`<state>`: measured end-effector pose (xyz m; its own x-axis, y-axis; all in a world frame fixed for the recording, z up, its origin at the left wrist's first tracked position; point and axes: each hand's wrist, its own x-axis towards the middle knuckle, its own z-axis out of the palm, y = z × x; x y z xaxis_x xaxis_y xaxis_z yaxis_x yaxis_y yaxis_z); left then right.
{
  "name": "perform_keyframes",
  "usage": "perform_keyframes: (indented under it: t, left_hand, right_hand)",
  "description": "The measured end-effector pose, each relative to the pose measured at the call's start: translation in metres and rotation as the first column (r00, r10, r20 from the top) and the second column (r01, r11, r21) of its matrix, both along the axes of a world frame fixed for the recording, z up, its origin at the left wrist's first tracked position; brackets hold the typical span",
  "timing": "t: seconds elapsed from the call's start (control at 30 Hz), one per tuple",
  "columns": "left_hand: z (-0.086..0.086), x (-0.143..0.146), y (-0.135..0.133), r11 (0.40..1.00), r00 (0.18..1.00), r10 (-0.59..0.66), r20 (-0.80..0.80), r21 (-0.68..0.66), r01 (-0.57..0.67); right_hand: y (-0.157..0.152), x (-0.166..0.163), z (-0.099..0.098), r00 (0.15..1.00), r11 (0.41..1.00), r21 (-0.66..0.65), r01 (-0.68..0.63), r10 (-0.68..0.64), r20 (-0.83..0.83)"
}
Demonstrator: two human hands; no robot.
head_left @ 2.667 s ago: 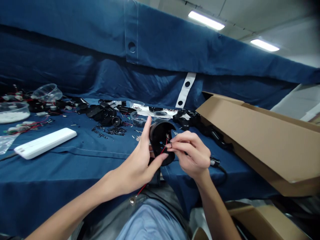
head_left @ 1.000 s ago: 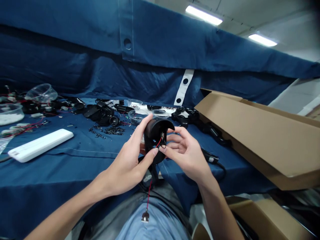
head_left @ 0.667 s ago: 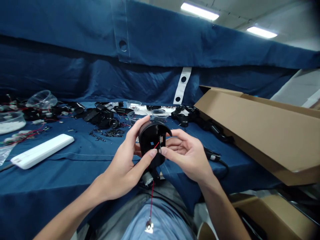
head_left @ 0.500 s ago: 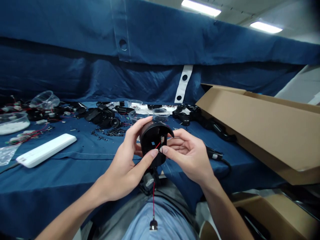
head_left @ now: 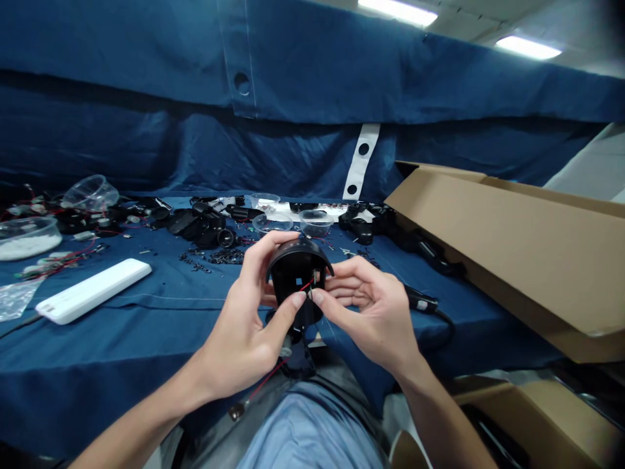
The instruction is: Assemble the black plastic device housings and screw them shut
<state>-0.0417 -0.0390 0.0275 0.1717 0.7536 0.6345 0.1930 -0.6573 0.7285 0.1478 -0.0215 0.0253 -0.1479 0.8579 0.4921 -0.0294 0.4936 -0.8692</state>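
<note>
A black, round-sided plastic housing [head_left: 299, 249] is held over the table's front edge, its hollow side facing me. My left hand [head_left: 247, 329] grips its left side, thumb on the lower inner edge and fingers behind. My right hand [head_left: 374, 319] closes on the right side, with its thumb tip at thin wires inside. A short red wire [head_left: 306, 285] runs inside to a small component [head_left: 316, 276] by the right wall. Below the housing, another red wire [head_left: 263, 384] dangles with a small shiny metal part [head_left: 237, 412] at its end.
A white, bar-shaped device [head_left: 92, 291] with a cable lies left. Black plastic parts [head_left: 195, 225], loose screws [head_left: 224, 256] and clear bowls [head_left: 316, 223] spread along the back. A large cardboard box [head_left: 508, 254] stands right. A black corded tool [head_left: 420, 301] lies beside my right hand.
The housing has turned and tilted slightly, showing more of its inside. The dangling wire and its metal part have swung left. Both hands keep their hold.
</note>
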Motion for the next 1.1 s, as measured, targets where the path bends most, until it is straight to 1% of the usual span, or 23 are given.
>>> perform_keyframes:
  t: [0.17, 0.27, 0.37, 0.47, 0.53, 0.57, 0.6, 0.63, 0.67, 0.7, 0.73, 0.77, 0.8, 0.83, 0.87, 0.9, 0.97, 1.03, 1.1]
  left_hand:
    - [-0.002, 0.002, 0.002, 0.999, 0.999, 0.029, 0.018, 0.015, -0.029]
    - [0.001, -0.003, 0.006, 0.998, 0.998, -0.041, 0.050, -0.055, 0.044]
    - [0.004, -0.008, 0.012, 0.989, 0.993, -0.105, 0.055, -0.102, 0.110]
    - [0.004, -0.010, 0.016, 0.995, 0.997, -0.067, 0.045, -0.073, 0.070]
    - [0.002, -0.009, 0.018, 0.999, 0.999, -0.023, 0.044, -0.042, 0.024]
    - [0.001, -0.009, 0.019, 1.000, 0.999, -0.004, 0.052, -0.030, 0.005]
    - [0.000, -0.008, 0.020, 1.000, 0.998, 0.010, 0.069, -0.022, -0.009]
    - [-0.001, -0.007, 0.022, 1.000, 0.996, 0.022, 0.091, -0.015, -0.021]
    - [-0.002, -0.007, 0.023, 0.999, 0.993, 0.032, 0.113, -0.010, -0.031]
    - [-0.002, -0.006, 0.024, 0.999, 0.990, 0.039, 0.137, -0.004, -0.039]
    - [-0.003, -0.005, 0.026, 0.999, 0.986, 0.040, 0.159, 0.000, -0.040]
    - [-0.003, -0.004, 0.027, 0.999, 0.983, 0.036, 0.180, -0.001, -0.036]
    - [-0.003, -0.003, 0.029, 1.000, 0.980, 0.031, 0.196, -0.007, -0.030]
    - [-0.003, -0.002, 0.030, 1.000, 0.977, 0.030, 0.211, -0.016, -0.027]
    - [-0.003, -0.002, 0.032, 0.999, 0.973, 0.034, 0.227, -0.027, -0.029]
    - [-0.003, -0.001, 0.034, 0.998, 0.968, 0.044, 0.248, -0.043, -0.034]
    - [-0.002, -0.001, 0.036, 0.995, 0.952, 0.071, 0.296, -0.091, -0.046]
    - [-0.001, -0.002, 0.037, 0.985, 0.938, 0.077, 0.337, -0.172, -0.019]
    - [0.000, -0.003, 0.037, 0.961, 0.933, 0.071, 0.352, -0.274, 0.030]
  right_hand:
    - [0.000, -0.003, 0.001, 1.000, 0.998, -0.060, 0.025, -0.025, 0.001]
    - [0.002, -0.004, 0.004, 0.999, 0.994, -0.093, 0.053, -0.052, 0.005]
    - [0.006, -0.003, 0.002, 1.000, 0.992, -0.126, 0.000, -0.001, -0.010]
    - [0.009, -0.003, -0.003, 0.998, 0.992, -0.111, -0.060, 0.060, -0.002]
    - [0.007, -0.002, -0.004, 0.997, 0.998, -0.054, -0.034, 0.038, 0.062]
    - [0.005, -0.001, -0.003, 0.994, 1.000, 0.006, 0.010, -0.011, 0.105]
    - [0.002, 0.001, -0.002, 0.985, 0.993, 0.095, 0.072, -0.085, 0.149]
    - [-0.002, 0.003, 0.000, 0.966, 0.968, 0.213, 0.130, -0.172, 0.192]
    - [-0.005, 0.005, 0.002, 0.940, 0.925, 0.349, 0.149, -0.242, 0.241]
    - [-0.009, 0.007, 0.004, 0.911, 0.872, 0.480, 0.102, -0.275, 0.307]
    - [-0.012, 0.008, 0.005, 0.876, 0.817, 0.577, -0.010, -0.271, 0.399]
    - [-0.014, 0.008, 0.005, 0.824, 0.766, 0.623, -0.159, -0.245, 0.511]
    - [-0.015, 0.007, 0.004, 0.756, 0.721, 0.622, -0.304, -0.214, 0.618]
    - [-0.015, 0.004, 0.002, 0.688, 0.687, 0.596, -0.417, -0.190, 0.701]
    - [-0.014, 0.001, -0.001, 0.633, 0.663, 0.565, -0.491, -0.174, 0.754]
    - [-0.013, -0.003, -0.004, 0.601, 0.650, 0.542, -0.533, -0.159, 0.783]
    - [-0.007, -0.009, -0.010, 0.586, 0.646, 0.492, -0.584, -0.085, 0.806]
    - [-0.001, -0.010, -0.011, 0.607, 0.687, 0.423, -0.591, 0.033, 0.794]
    - [0.002, -0.008, -0.010, 0.628, 0.744, 0.357, -0.565, 0.108, 0.771]
